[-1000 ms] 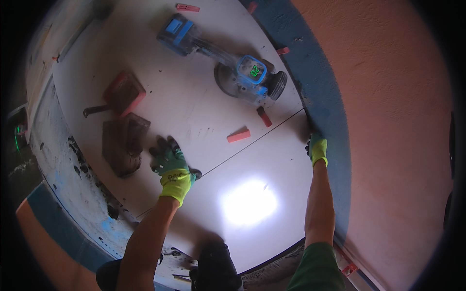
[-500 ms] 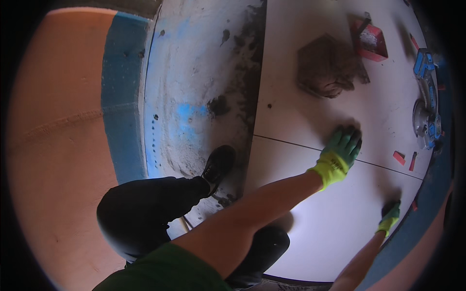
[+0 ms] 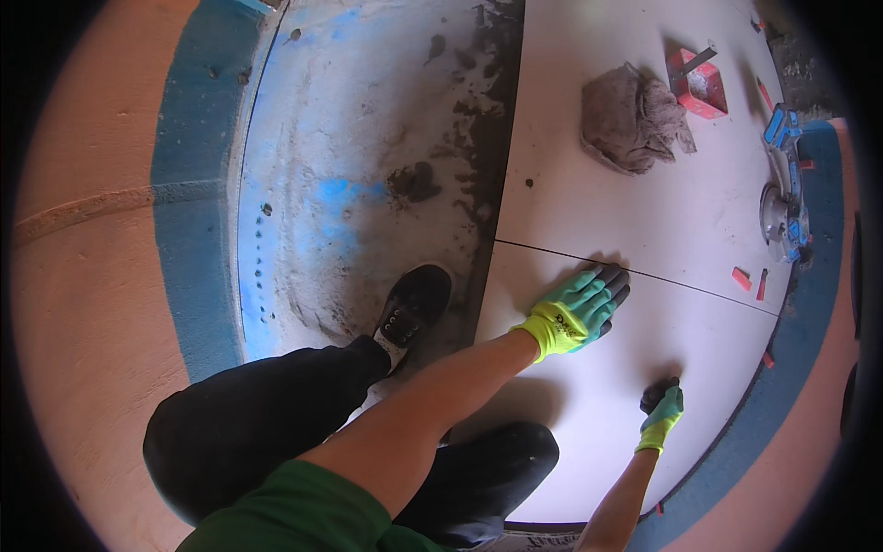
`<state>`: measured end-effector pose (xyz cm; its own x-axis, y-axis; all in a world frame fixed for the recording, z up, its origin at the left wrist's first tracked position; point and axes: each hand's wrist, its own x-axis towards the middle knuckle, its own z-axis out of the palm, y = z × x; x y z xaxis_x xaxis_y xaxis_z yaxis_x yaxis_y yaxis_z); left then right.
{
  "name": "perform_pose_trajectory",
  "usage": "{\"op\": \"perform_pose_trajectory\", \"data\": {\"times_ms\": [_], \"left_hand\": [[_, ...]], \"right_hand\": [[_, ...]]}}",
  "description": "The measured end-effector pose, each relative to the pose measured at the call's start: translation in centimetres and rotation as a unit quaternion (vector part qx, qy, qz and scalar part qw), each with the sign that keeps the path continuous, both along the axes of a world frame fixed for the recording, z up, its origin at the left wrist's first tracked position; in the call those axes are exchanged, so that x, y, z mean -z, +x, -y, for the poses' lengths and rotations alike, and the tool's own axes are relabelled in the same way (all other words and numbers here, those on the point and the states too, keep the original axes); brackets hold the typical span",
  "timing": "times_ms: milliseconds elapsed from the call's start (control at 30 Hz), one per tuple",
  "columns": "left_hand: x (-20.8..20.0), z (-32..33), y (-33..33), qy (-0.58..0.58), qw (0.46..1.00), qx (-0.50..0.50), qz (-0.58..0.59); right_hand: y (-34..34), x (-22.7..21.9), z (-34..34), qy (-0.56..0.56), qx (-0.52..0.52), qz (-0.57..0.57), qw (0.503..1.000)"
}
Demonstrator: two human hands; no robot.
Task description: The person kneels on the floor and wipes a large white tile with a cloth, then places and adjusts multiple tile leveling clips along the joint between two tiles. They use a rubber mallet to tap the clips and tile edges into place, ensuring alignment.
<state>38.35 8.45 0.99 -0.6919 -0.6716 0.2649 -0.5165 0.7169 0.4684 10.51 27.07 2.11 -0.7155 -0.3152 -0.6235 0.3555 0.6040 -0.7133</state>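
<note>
My left hand [image 3: 579, 308], in a green and yellow glove with dark fingertips, lies flat on a large pale tile [image 3: 589, 442]. Its fingers stretch toward the thin dark joint [image 3: 681, 279] between this tile and the pale tile beyond [image 3: 635, 216]. Farther right, my right hand [image 3: 664, 409] wears a matching glove and is closed into a fist low over the same near tile; I see nothing in it. Whether that fist touches the tile, I cannot tell.
Beyond lie a crumpled grey-brown cloth [image 3: 630, 124] and a red box [image 3: 704, 87] with a tool across it. A blue-handled tool with a round metal part [image 3: 782, 216] and red wedges [image 3: 741, 277] lie at right. Rough stained floor [image 3: 359, 138] and my shoe [image 3: 414, 304] are at left.
My left hand has slid left and nearer, off the joint onto the near tile. The right hand has moved left, away from the tile's right edge. The whole view has shifted slightly.
</note>
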Motion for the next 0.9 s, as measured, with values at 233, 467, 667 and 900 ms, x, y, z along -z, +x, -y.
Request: {"op": "perform_pose_trajectory", "data": {"times_ms": [233,467,667,900], "left_hand": [[-0.7,0.8,-0.3,0.015,1.0,-0.004,0.003],[-0.2,0.4,-0.2,-0.012,1.0,-0.011,-0.002],[-0.2,0.5,-0.3,-0.085,0.993,0.031,-0.07],[2.5,1.8,-1.8,-0.017,0.989,0.05,0.141]], "right_hand": [[0.1,1.5,0.2,0.031,0.037,-0.154,0.987],[0.3,1.4,-0.1,0.002,0.054,-0.127,0.99],[-0.2,1.6,-2.1,0.011,0.111,-0.081,0.99],[-2.9,0.1,-16.3,0.139,0.107,-0.127,0.976]]}}
